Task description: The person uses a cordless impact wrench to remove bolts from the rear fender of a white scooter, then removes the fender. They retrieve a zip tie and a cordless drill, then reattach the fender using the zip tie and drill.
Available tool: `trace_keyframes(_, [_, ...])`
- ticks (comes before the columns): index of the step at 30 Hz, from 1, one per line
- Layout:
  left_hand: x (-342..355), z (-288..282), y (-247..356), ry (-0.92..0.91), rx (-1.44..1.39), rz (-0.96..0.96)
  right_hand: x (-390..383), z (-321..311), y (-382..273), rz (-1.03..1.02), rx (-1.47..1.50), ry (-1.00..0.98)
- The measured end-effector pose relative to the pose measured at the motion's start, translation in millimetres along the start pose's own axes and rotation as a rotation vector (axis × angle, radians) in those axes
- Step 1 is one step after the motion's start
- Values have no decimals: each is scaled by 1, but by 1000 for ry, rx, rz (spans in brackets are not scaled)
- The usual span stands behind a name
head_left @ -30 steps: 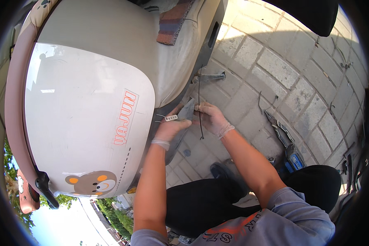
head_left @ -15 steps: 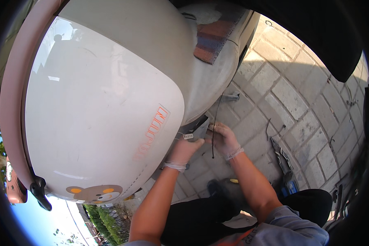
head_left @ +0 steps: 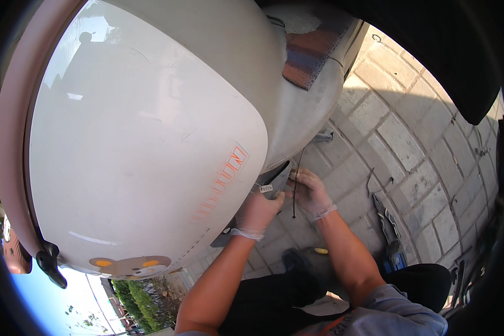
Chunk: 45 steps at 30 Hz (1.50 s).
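Left hand [head_left: 257,213]: gloved, its fingers gripped the dark grey panel [head_left: 275,178], the thumb showing near the panel's lower edge, the other fingertips hidden.
Right hand [head_left: 312,195]: gloved too, thumb and forefinger bent toward each other beside the panel; whether they gripped it or the black strip [head_left: 294,206] could not be told.
Panel: stood between the fingers of both hands, rising above the left thumb.
Strip: thin, ran past the right fingertips, reaching above and below them.
White tag [head_left: 266,188]: lay just above the left fingers.
White shell [head_left: 151,140]: curved up and away to the left of the left fingers.
Striped mat [head_left: 312,56]: was well above both hands' fingers.
Yellow piece [head_left: 321,251]: lay below the right fingers.
Grey paving [head_left: 397,137]: spread out to the right of the right fingers.
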<state>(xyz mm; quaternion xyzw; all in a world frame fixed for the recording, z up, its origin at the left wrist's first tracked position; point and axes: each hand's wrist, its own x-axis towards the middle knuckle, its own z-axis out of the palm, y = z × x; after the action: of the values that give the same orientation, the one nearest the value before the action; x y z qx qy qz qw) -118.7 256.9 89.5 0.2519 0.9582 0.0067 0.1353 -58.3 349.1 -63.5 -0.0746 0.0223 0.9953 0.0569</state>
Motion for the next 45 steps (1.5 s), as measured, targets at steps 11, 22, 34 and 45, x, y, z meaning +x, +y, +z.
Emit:
trace_keyframes(11, [-11, 7, 5, 319, 26, 281, -8, -10, 1, -20, 62, -20])
trace_keyframes(22, [-14, 8, 2, 215, 67, 267, -9, -21, 4, -19, 136, -133])
trace_keyframes(34, [-12, 8, -2, 183, 8, 143, -5, -10, -1, 5, 89, -72])
trace_keyframes(45, [0, 2, -8, -38, -101, -231, 5, -5, -2, 33, -3, -26])
